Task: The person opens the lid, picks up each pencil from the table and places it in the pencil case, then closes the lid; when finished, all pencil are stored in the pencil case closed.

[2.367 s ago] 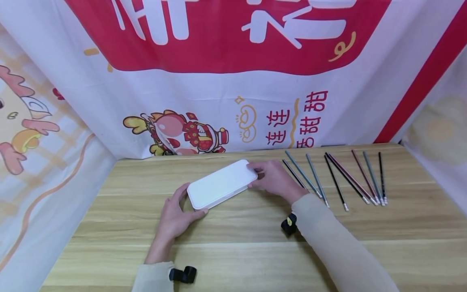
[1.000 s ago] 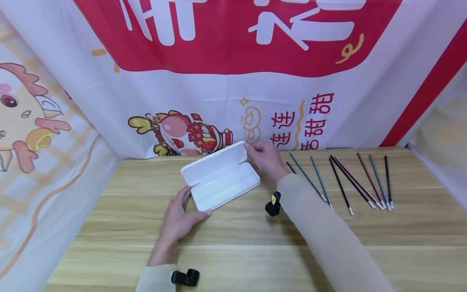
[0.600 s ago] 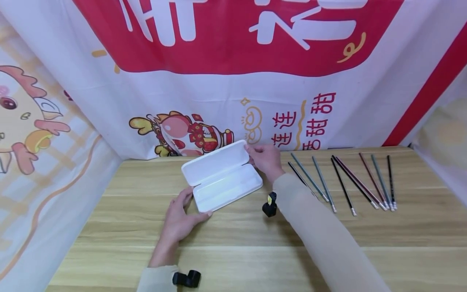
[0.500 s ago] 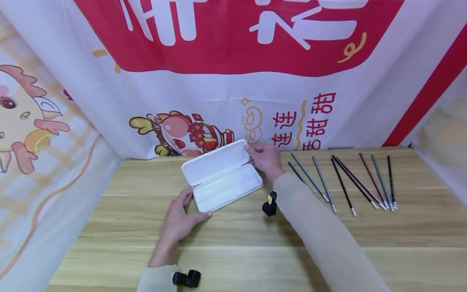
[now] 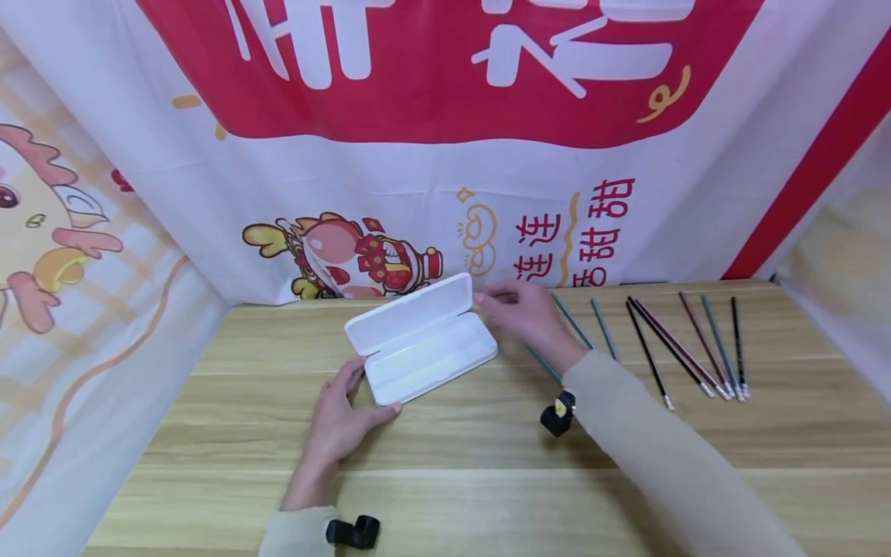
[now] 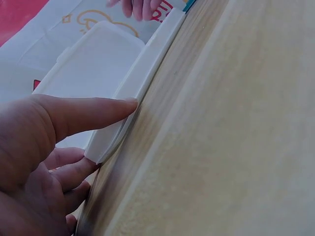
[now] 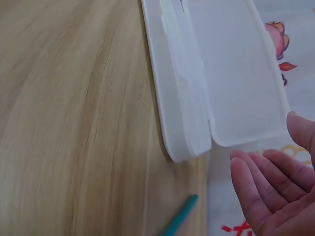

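white case (image 5: 431, 360) sits on counter (image 5: 487, 495), left hand (image 5: 339, 418) gripping its left end, right hand (image 5: 529, 313) loose, thumb parted, empty, beside its raised lid (image 5: 411, 313); lid-raising looks done, next move likely a reach to pencils (image 5: 649, 353) right of it.

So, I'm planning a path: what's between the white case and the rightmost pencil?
The head view shows the right hand, its sleeve and the other pencils between them.

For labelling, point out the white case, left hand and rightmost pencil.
White case (image 5: 431, 359), head view: floor of the lower tray.
Left hand (image 5: 339, 422), head view: back of the hand.
Rightmost pencil (image 5: 739, 348), head view: middle of its shaft.
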Demonstrator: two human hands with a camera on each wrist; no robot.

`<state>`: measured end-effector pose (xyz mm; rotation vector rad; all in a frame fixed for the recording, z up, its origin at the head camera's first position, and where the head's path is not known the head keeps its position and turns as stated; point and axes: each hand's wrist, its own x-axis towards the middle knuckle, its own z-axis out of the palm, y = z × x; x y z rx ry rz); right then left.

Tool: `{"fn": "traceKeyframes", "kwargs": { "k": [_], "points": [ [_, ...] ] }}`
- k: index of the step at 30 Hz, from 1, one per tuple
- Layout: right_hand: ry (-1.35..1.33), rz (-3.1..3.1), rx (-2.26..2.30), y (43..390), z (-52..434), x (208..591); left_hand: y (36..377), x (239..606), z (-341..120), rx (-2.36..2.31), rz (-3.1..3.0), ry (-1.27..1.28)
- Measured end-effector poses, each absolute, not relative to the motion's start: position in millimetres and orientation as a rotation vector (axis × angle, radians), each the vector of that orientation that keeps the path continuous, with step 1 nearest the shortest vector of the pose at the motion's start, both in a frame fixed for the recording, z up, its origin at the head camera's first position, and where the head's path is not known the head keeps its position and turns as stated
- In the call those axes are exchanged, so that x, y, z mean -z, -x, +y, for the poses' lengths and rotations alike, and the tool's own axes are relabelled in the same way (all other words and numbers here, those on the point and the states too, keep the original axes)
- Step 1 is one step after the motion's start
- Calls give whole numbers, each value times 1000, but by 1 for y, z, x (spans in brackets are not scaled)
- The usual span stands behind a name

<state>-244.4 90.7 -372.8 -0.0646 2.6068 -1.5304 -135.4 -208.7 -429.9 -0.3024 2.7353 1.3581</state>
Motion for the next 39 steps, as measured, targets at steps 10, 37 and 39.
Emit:
{"fn": "traceKeyframes", "kwargs": {
  "k": [10, 37, 39],
  "points": [
    [80, 2570, 1645, 211, 149, 354, 134, 427, -208, -1344, 2722, 324],
    [-324, 2323, 2091, 142, 338, 409, 135, 431, -208, -1356, 2726, 308],
    [-371, 2350, 2073, 139, 350, 413, 134, 430, -209, -1359, 2724, 308]
  ]
}}
